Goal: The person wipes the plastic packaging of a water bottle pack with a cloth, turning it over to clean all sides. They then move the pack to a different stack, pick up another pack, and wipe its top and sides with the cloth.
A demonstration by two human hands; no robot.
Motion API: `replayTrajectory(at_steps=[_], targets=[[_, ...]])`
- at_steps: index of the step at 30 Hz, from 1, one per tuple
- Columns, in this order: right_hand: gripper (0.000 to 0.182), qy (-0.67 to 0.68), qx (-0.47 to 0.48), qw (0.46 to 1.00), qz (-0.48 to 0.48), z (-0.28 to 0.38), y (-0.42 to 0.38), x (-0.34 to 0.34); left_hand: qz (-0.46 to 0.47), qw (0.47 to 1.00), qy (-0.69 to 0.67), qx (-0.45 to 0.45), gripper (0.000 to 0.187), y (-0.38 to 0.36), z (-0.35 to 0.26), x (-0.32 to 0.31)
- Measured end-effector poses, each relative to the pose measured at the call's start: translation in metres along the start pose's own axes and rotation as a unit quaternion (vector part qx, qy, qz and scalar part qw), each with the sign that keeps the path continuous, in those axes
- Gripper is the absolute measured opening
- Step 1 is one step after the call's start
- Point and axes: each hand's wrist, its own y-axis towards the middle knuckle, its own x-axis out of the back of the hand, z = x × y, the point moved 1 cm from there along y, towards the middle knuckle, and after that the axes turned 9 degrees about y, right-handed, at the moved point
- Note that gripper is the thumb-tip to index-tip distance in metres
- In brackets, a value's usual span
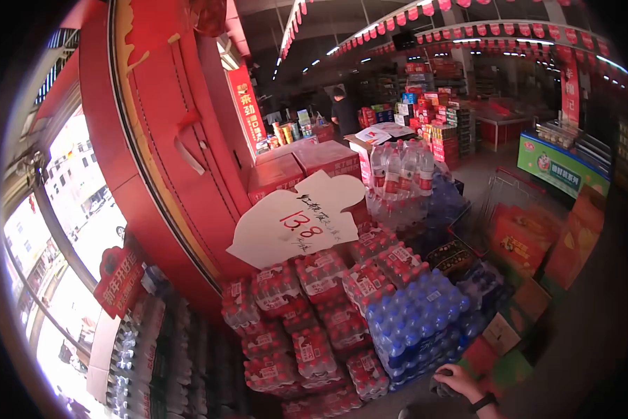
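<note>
My right hand (460, 381), at 5 o'clock in the view, has its fingers curled around a dark grey item (441, 384), possibly cloth. Blue bottle packs (417, 314) stand at 11 o'clock from this grip; red bottle packs (314, 353) at 10 o'clock. Hold the item bunched, clear of the stack edges. My left hand is out of view.

Right hand (456, 381) at five o'clock, beside blue bottle packs (415, 307); red bottle packs (314, 353), six o'clock; green-fronted counter (559, 167), three.
</note>
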Motion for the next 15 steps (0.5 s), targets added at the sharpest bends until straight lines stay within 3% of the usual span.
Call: replayTrajectory(at_steps=[1, 2, 3, 4, 7, 9, 10, 14, 15], targets=[[0.039, 0.018, 0.002, 1.0, 0.008, 0.018, 0.008, 0.004, -0.002, 0.998, 0.062, 0.003, 0.021, 0.004, -0.021, -0.009], [0.042, -0.032, 0.014, 0.999, 0.028, 0.037, 0.017, 0.011, 0.027, 0.984, -0.166, 0.056, 0.024, 0.021, -0.017, -0.026], [0.043, -0.069, 0.053, 0.996, 0.034, 0.041, 0.031, 0.017, 0.053, 0.915, -0.385, 0.103, 0.027, 0.049, 0.01, -0.051], [0.043, -0.105, 0.094, 0.989, 0.042, 0.046, 0.047, 0.022, 0.074, 0.795, -0.586, 0.139, 0.029, 0.064, 0.021, -0.068], [0.061, -0.169, 0.147, 0.972, 0.072, 0.081, 0.092, 0.02, -0.026, 0.84, -0.518, 0.162, 0.039, 0.045, -0.019, -0.058], [0.07, -0.2, 0.187, 0.959, 0.072, 0.101, 0.113, 0.008, -0.068, 0.836, -0.518, 0.169, 0.041, 0.02, -0.042, -0.042], [0.077, -0.207, 0.253, 0.941, 0.092, 0.098, 0.134, 0.001, -0.089, 0.833, -0.518, 0.175, 0.043, 0.007, -0.047, -0.036], [0.068, -0.179, 0.318, 0.926, 0.1, 0.105, 0.193, -0.04, -0.164, 0.798, -0.559, 0.152, 0.043, -0.034, -0.033, -0.021], [0.065, -0.187, 0.343, 0.916, 0.093, 0.105, 0.204, -0.051, -0.218, 0.779, -0.553, 0.197, 0.044, -0.043, -0.043, -0.014]])
